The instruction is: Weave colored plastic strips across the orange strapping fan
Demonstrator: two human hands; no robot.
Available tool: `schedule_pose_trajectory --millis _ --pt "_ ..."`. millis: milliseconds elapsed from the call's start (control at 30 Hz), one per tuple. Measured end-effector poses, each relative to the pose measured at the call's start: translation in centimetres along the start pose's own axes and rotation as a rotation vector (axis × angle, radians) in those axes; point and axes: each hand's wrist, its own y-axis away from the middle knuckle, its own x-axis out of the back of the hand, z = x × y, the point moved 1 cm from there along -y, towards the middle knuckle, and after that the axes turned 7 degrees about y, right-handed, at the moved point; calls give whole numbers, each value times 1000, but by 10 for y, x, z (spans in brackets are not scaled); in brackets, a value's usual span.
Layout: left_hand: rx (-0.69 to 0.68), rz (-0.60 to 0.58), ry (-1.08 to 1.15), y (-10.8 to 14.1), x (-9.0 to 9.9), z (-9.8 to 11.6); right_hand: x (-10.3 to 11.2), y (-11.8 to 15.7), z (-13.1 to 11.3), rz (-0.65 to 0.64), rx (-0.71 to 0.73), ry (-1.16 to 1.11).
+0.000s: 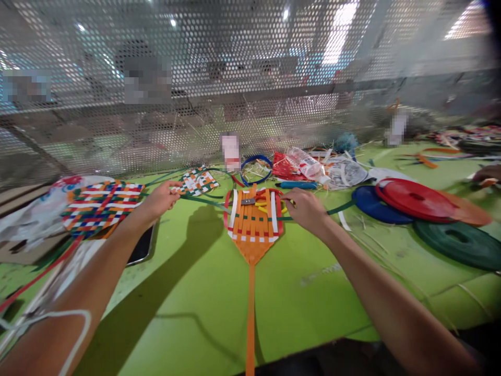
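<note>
An orange fan-shaped woven piece (250, 250) lies in front of me on the table, its long orange tail strip (251, 313) running toward me. White, red and green strips cross it. A thin green strip (207, 201) stretches from its left side to my left hand (162, 199), which pinches it. My right hand (307, 209) is closed at the piece's right edge; the green strip passes at its fingers and comes out beyond it, but the exact grip is partly hidden. Scissors (248, 201) with red and yellow handles lie on top of the weave.
A multicoloured woven piece (104, 206) and a phone (143, 245) lie left. Behind are a small checked weave (198, 180), a blue ring (256, 169), a blue-handled tool (297, 185) and a plastic bottle (305, 164). Strip coils, including a red one (417, 198), lie right. Perforated metal mesh (195, 120) rises behind.
</note>
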Motion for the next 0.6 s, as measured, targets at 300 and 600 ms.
schedule_pose_trajectory --millis 300,600 --pt "-183 -162 507 33 -17 48 -4 2 -2 -167 -31 15" --pt "-222 -41 572 22 -11 40 -1 3 -3 -195 -53 63"
